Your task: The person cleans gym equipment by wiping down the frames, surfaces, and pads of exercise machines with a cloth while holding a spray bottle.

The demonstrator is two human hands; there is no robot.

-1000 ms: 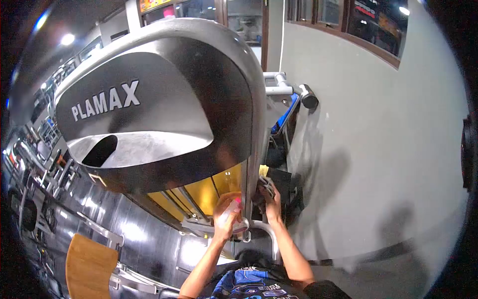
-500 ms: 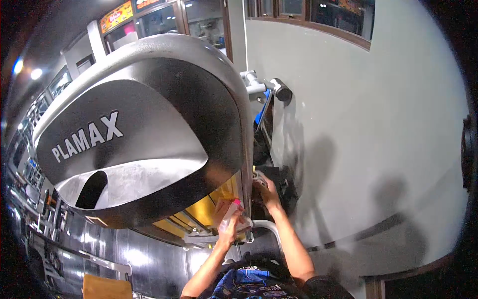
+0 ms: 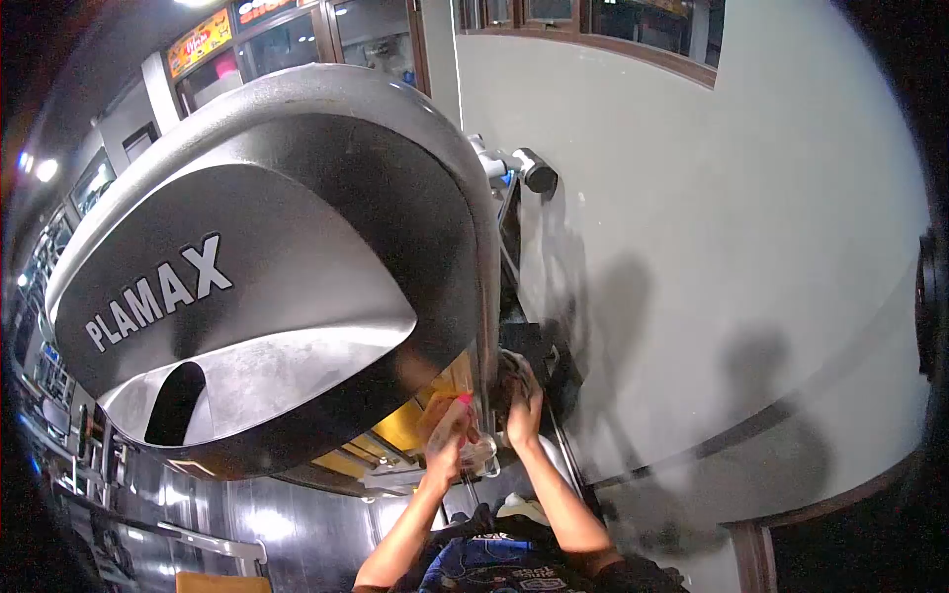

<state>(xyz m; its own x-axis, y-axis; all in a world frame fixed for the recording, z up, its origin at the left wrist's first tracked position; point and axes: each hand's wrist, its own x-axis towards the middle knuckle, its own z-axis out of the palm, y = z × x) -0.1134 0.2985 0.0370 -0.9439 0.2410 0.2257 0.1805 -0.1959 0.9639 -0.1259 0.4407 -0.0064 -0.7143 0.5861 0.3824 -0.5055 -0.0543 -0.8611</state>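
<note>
My left hand point(image 3: 447, 445) is closed around a clear spray bottle point(image 3: 480, 455) with a pink top, held below the lower right edge of the grey-and-black machine housing point(image 3: 297, 247) marked PLAMAX. To its right, my right hand point(image 3: 524, 410) is pressed against the machine's upright side frame point(image 3: 486, 336). A crumpled cloth point(image 3: 511, 368) seems to be under its fingers, mostly hidden by the hand and shadow. Yellow panels point(image 3: 400, 430) of the machine show behind the bottle.
A plain grey wall point(image 3: 672, 198) stands close on the right, with shadows on it. Between wall and machine is a black padded bar end point(image 3: 537, 171). A tan pad point(image 3: 222, 583) and dark floor point(image 3: 272, 509) lie lower left.
My right hand has moved down and slightly left along the side frame, closer to my left hand. The view has shifted a little, so the housing sits further left.
</note>
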